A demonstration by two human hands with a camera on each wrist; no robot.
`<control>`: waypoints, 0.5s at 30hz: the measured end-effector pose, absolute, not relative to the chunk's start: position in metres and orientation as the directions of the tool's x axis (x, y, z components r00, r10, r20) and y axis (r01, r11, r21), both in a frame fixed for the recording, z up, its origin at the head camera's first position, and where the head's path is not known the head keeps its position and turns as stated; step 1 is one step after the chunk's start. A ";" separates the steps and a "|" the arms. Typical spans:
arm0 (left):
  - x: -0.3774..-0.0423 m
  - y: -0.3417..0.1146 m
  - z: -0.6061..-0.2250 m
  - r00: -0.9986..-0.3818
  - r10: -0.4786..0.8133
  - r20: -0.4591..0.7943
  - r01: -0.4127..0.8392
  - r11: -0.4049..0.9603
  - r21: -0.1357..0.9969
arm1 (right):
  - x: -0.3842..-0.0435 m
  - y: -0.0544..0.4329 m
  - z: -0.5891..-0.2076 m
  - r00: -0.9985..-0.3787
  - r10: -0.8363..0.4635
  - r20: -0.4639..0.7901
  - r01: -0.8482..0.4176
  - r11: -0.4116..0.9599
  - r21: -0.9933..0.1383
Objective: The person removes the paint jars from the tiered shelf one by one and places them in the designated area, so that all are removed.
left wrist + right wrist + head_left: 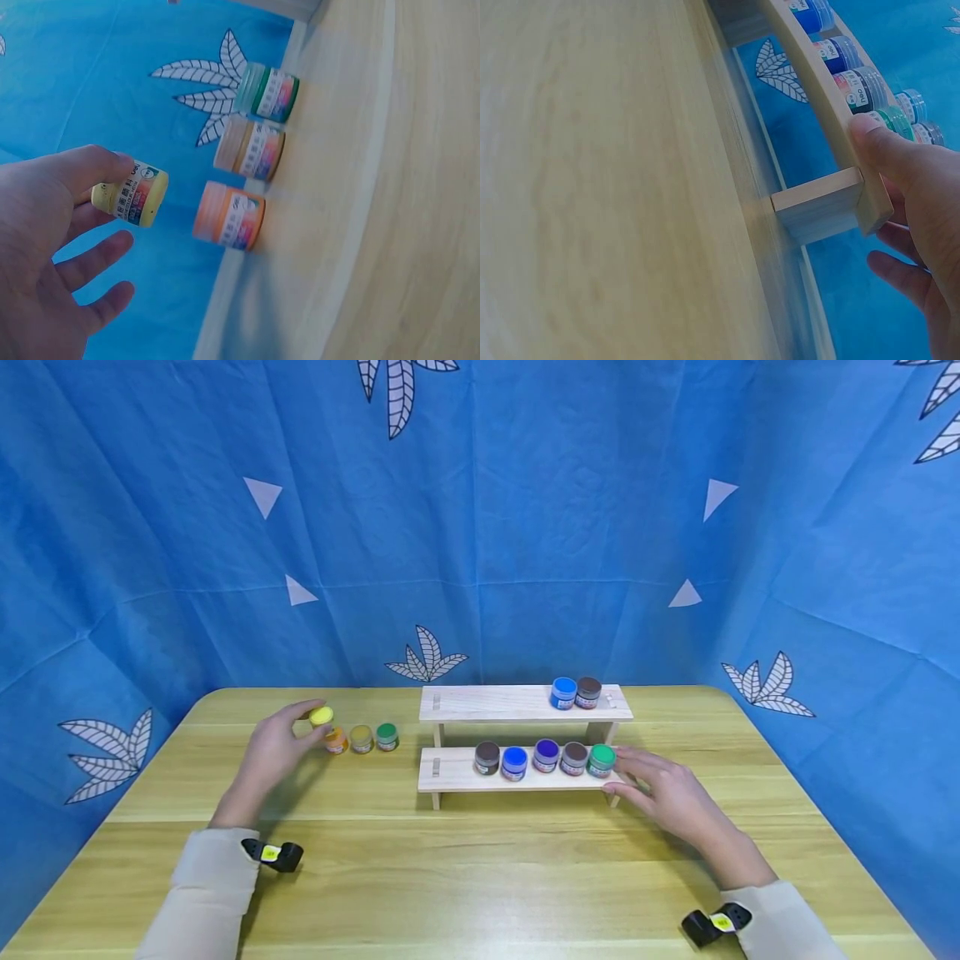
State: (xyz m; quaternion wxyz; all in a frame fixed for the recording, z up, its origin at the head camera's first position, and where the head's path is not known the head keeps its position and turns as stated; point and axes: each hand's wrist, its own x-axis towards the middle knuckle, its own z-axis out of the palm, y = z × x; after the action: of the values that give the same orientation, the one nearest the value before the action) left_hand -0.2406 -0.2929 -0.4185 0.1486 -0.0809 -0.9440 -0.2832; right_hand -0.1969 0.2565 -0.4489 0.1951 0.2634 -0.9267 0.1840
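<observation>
My left hand (272,750) pinches a yellow paint jar (136,193) between thumb and fingers, holding it up off the table. Just beside it on the table stand an orange paint jar (337,742), an ochre paint jar (362,739) and a green-lidded paint jar (387,737) in a row. At the right end of the lower wooden shelf (457,768) my right hand (663,787) is around a green paint jar (602,758). Its thumb lies at the jar's front by the shelf edge; the other fingers are partly hidden, so whether they grip is unclear.
More jars stand on the lower shelf: dark brown (487,757), blue (514,762), violet (546,755) and brown (574,757). The raised back shelf (495,703) bears a light blue jar (564,692) and a brown jar (588,692). A blue curtain (480,527) hangs behind the table (450,868).
</observation>
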 end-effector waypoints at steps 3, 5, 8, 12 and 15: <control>-0.239 -0.299 -0.420 -0.944 0.051 0.327 0.224 0.824 0.520 | -0.197 0.256 -0.449 -0.780 -0.420 0.465 -0.566 0.790 -0.236; -0.239 -0.303 -0.422 -0.943 0.037 0.330 0.216 0.824 0.524 | -0.198 0.256 -0.449 -0.775 -0.424 0.468 -0.572 0.787 -0.233; -0.237 -0.308 -0.424 -0.944 0.021 0.329 0.201 0.827 0.524 | -0.200 0.255 -0.449 -0.770 -0.432 0.469 -0.578 0.785 -0.225; -0.238 -0.312 -0.428 -0.951 0.022 0.308 0.188 0.831 0.523 | -0.199 0.256 -0.450 -0.770 -0.428 0.473 -0.575 0.787 -0.224; -0.241 -0.315 -0.432 -0.957 0.027 0.290 0.182 0.831 0.525 | -0.198 0.257 -0.451 -0.776 -0.423 0.468 -0.567 0.792 -0.225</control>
State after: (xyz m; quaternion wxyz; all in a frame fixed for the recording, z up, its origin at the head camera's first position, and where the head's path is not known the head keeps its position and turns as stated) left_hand -0.2406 -0.3146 -0.4322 0.1364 -0.0553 -0.9472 -0.2850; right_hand -0.1984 0.2570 -0.4509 0.2009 0.2677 -0.9250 0.1799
